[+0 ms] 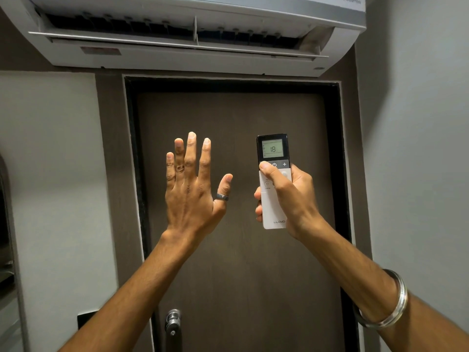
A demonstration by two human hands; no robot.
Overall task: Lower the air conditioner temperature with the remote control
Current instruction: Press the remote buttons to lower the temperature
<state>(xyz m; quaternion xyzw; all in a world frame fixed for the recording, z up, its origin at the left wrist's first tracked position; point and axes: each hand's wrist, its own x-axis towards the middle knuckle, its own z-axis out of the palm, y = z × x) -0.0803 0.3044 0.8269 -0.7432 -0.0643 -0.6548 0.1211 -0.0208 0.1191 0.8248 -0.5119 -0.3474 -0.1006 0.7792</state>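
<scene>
The remote (272, 184), showing 18, is held tight in the right hand (289, 199) under the air conditioner (177, 34), while the left hand (190, 189) is spread wide, empty.

Both forearms are bare, with no sleeves in view. The left hand (189, 189) wears a dark band ring (221, 197) at the base of the thumb, at about 3 o'clock from the knuckles, and a second ring (180, 168) on the ring finger. Small dark marks sit below two knuckles. The right hand (286, 196) has no rings showing; a plain silver bangle (396, 304) circles the right forearm
</scene>
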